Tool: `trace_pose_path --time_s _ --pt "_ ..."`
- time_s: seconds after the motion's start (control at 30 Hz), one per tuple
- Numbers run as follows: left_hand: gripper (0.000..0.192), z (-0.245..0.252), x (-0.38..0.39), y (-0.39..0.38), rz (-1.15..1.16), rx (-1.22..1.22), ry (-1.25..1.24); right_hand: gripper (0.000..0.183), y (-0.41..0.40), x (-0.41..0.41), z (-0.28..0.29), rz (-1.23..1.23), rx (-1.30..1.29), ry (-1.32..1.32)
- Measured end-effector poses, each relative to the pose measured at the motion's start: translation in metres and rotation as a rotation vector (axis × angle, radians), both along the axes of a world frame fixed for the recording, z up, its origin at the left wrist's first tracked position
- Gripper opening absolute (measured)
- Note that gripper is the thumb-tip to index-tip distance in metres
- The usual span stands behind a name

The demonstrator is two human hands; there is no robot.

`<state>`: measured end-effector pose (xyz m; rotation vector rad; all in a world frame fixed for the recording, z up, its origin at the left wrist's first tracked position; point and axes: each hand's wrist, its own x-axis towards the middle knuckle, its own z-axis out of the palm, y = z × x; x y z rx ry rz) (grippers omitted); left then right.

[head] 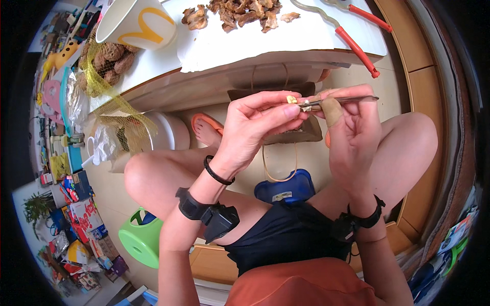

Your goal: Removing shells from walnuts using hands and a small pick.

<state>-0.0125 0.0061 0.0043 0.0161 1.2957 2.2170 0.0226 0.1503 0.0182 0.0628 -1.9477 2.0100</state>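
Observation:
My left hand point(256, 114) pinches a small pale nut piece point(291, 100) between thumb and fingers. In my right hand point(350, 122) is a slim dark metal pick point(352, 99), its tip touching the work at the left fingertips. A beige bandage point(331, 111) wraps the right thumb. Both hands meet above an open brown paper bag point(314, 132) with cord handles, on the floor between my feet. Brown wrinkled nut kernels point(245, 13) lie on white paper point(237, 46) on the table. The fingers partly hide the nut piece.
A red-handled nutcracker point(356, 49) overhangs the table's right front. Left on the table point(143, 70) are a paper cup point(138, 23) and whole nuts point(111, 61) in a yellow net point(122, 111). A white bin point(172, 130), blue lid-like plastic item point(285, 187) and green stool point(141, 241) stand lower.

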Motion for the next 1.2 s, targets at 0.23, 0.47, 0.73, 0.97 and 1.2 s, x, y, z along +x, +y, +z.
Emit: trace_pose_path --time_s 0.23,0.47,0.73,0.97,1.2 --pt "0.031 -0.002 -0.002 -0.002 -0.052 0.075 -0.099 0.01 -0.002 -0.001 0.0 -0.005 -0.097 -0.032" --pt "0.031 -0.003 -0.002 -0.003 -0.059 0.113 -0.146 0.011 -0.002 -0.003 0.001 -0.036 -0.13 -0.044" --pt "0.027 -0.001 -0.008 -0.006 -0.013 0.087 -0.024 0.017 0.019 -0.008 -0.009 -0.007 0.265 -0.121" --pt "0.022 -0.016 -0.005 -0.009 0.035 -0.105 0.144 0.017 0.01 -0.01 -0.014 0.036 0.394 -0.089" --pt "0.017 -0.023 -0.004 -0.012 0.122 -0.087 -0.064 0.013 0.013 -0.012 -0.01 0.076 0.255 -0.158"
